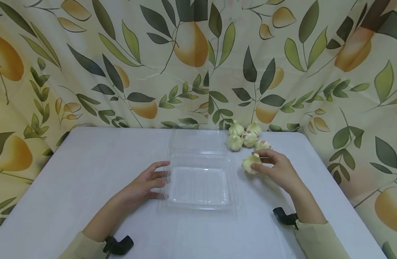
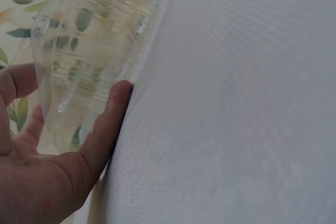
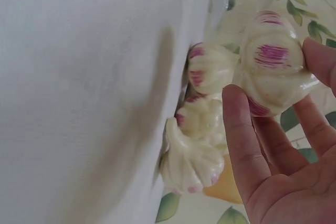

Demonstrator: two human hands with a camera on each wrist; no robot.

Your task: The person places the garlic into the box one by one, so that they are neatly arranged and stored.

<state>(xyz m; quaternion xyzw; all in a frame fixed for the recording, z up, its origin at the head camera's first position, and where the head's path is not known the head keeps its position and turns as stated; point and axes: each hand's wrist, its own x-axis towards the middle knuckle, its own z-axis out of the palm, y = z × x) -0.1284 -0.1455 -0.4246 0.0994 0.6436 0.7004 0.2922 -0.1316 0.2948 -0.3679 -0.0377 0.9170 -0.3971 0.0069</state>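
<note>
My right hand (image 1: 277, 167) pinches a garlic bulb (image 1: 250, 164) between thumb and fingertips, raised off the table to the right of a clear plastic container (image 1: 198, 205). Purple streaks mark that bulb's pale skin in the right wrist view. The container's lid is folded back, and the base faces up with nothing in it. At the base's left side is my left hand (image 1: 143, 185), fingers spread and fairly straight. Its thumb (image 2: 118, 98) touches the container low by the tabletop in the left wrist view, while other fingers are at the rim.
Several more garlic bulbs (image 1: 234, 142) sit grouped at the table's back edge, right of the lid. A white cloth covers the table (image 1: 72, 180). Behind it hangs a curtain (image 1: 192, 90) printed with leaves and fruit. Black wrist cameras (image 1: 120, 245) are strapped on both arms.
</note>
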